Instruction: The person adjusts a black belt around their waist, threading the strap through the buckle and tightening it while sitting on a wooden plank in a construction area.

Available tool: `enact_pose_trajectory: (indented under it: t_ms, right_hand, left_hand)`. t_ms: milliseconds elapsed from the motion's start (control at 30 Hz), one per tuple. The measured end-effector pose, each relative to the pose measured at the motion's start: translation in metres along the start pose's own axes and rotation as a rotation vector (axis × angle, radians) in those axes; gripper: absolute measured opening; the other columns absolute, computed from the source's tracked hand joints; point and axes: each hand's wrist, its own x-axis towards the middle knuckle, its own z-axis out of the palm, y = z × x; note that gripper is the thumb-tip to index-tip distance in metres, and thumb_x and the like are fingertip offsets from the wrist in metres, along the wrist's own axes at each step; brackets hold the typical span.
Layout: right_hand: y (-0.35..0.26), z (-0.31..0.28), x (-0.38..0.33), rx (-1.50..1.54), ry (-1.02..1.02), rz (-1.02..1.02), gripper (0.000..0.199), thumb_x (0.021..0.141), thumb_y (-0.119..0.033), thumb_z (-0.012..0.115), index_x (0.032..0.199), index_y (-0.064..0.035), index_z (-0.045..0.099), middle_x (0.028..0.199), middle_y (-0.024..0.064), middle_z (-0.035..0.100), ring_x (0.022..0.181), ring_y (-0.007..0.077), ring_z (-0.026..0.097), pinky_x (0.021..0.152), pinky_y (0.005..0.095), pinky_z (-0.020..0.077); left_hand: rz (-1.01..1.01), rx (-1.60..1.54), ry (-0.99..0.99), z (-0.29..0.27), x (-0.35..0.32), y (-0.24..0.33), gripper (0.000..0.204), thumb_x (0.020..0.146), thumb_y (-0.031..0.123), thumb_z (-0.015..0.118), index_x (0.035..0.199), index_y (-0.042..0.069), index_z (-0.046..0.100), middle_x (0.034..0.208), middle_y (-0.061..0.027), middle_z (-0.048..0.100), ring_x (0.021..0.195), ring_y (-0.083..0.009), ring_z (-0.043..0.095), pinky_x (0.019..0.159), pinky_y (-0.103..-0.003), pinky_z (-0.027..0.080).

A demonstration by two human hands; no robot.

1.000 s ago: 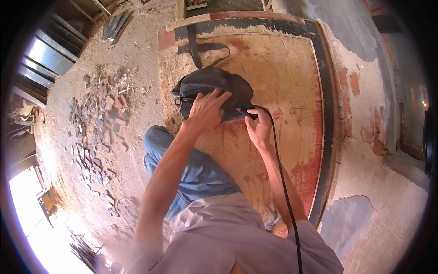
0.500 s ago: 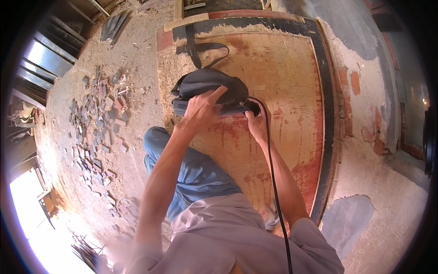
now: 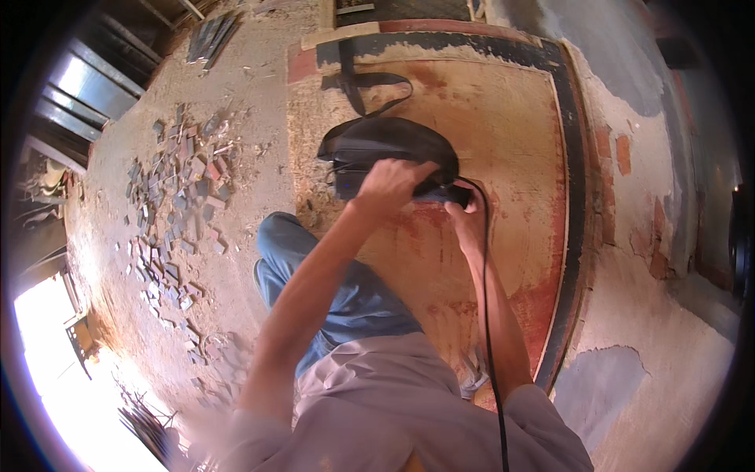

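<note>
A black fabric bag (image 3: pixel 385 141) lies on the worn wooden board in front of me, its strap (image 3: pixel 352 86) trailing away from its far side. At the bag's near left, a dark boxy part (image 3: pixel 346 186) shows below the flap. My left hand (image 3: pixel 387 185) is closed over the near edge of the bag, index finger reaching right across it. At the right end, my right hand (image 3: pixel 468 223) pinches the bag's edge between thumb and fingers; some of its fingers are hidden. A black cable (image 3: pixel 487 315) runs from that end along my right forearm.
The scuffed wooden board (image 3: pixel 503 141) has a dark painted border. Broken dark and reddish pieces (image 3: pixel 177 204) litter the floor on the left. Dark slats (image 3: pixel 212 39) lie at the far left. A peeling wall (image 3: pixel 621 157) rises on the right.
My left hand has slid right along the bag's near edge, and its index finger now points further right. My right hand still grips the right end. The whole view has shifted slightly.
</note>
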Motion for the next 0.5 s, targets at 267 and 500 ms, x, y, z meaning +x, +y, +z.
enact_pose_trajectory:
  t_ms: [267, 500]
  right_hand:
    - [0.006, -0.030, 0.003, 0.107, 0.106, 0.260, 0.045, 0.084, -0.001, 0.066, 0.129, 0.0008, 0.062, 0.117, 0.0080, 0.064, 0.096, 0.0129, 0.060, 0.081, 0.0269, 0.0486]
    - [-0.012, -0.028, 0.000, 0.108, 0.020, 0.185, 0.054, 0.084, 0.002, 0.071, 0.137, 0.0052, 0.060, 0.124, 0.0116, 0.067, 0.113, 0.0190, 0.063, 0.100, 0.0316, 0.0480]
  left_hand:
    - [-0.168, -0.193, 0.712, -0.015, -0.059, 0.020, 0.044, 0.074, -0.001, 0.087, 0.116, 0.004, 0.074, 0.115, -0.0140, 0.071, 0.106, -0.0331, 0.068, 0.093, -0.041, 0.055]
    - [-0.578, -0.434, 0.668, 0.005, -0.061, 0.017, 0.033, 0.078, 0.009, 0.086, 0.109, 0.003, 0.075, 0.114, -0.0154, 0.070, 0.096, -0.0289, 0.071, 0.077, -0.038, 0.058]
